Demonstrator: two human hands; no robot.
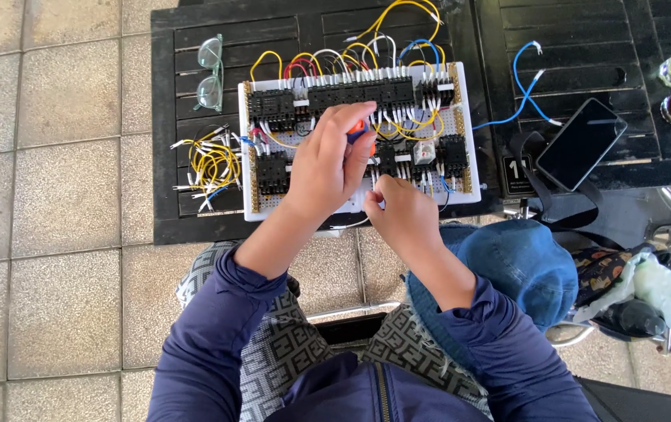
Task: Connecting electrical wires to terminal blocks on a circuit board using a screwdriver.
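Head view: a white wiring board (461, 168) lies flat on a dark slatted counter (187, 219), near its front edge and just ahead of the person's knees. Rows of black relay blocks (273, 105) sit on the board, joined by loops of yellow, red, white and blue wire (374, 31) that arch over its far edge.

The left hand (328, 160) is over the middle of the board, its grip clenched round an orange-handled tool (357, 129), most of which is hidden by the fingers; the tool's tip cannot be seen. The right hand (402, 211) is just to the right and nearer, at the board's near edge, with fingertips pinched together down among the white wires; what they pinch is too small to tell, so I cannot say whether that grip holds anything. The two hands are close but not touching.

On the counter left of the board lies a loose bundle of yellow wires (212, 166), and farther back a pair of clear glasses (210, 72). To the right, well apart from the board, a dark phone (582, 143) rests tilted on the counter beside a blue wire (525, 86). A blue hat (519, 262) sits near the person's right arm. Both sleeves are dark blue.
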